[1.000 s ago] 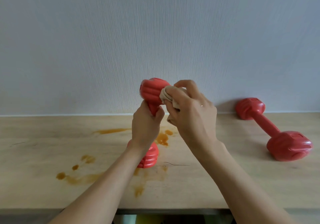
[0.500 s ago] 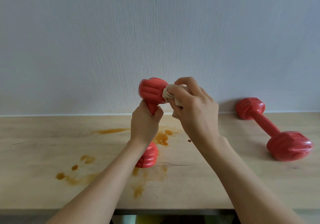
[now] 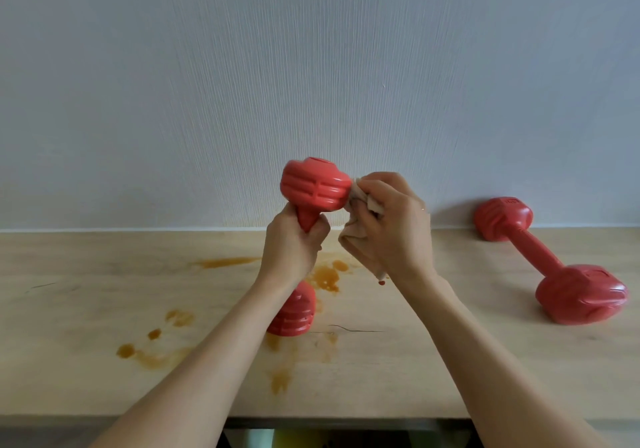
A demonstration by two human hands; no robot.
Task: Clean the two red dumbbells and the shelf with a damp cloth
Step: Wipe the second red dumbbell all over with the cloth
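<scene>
With the left hand gripping the dumbbell handle and the right hand clutching the cloth, drips may restain the shelf below.

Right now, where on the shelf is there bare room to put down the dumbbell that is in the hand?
The shelf is bare between the right forearm and the lying dumbbell. Its far left end, left of the brown stains, is also free. The middle is crowded: stains, the held dumbbell, the left hand, and the right hand with the cloth.
</scene>
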